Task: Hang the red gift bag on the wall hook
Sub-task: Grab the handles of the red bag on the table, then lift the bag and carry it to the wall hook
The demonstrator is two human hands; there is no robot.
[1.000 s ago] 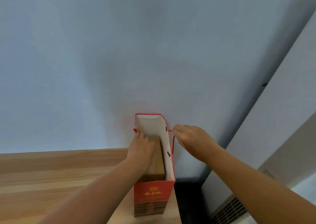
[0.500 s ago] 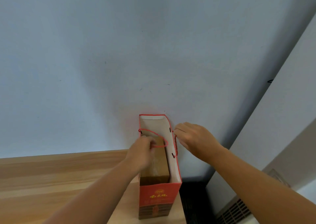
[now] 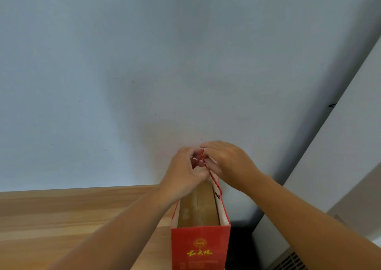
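Both hands (image 3: 206,164) pinch handles (image 3: 203,158) — bag (image 3: 201,247) upright.

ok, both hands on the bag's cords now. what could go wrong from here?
1. The red gift bag stands at the wooden table corner; a skewed lift could tip it off.
2. The brown box inside adds load on the thin red cords pinched by the left hand and right hand.
3. No hook in view.

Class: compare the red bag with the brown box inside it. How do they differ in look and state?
The bag is red with gold print; the box is plain brown. The bag stands open-topped on the table; the box sits enclosed within it. Both stand upright.
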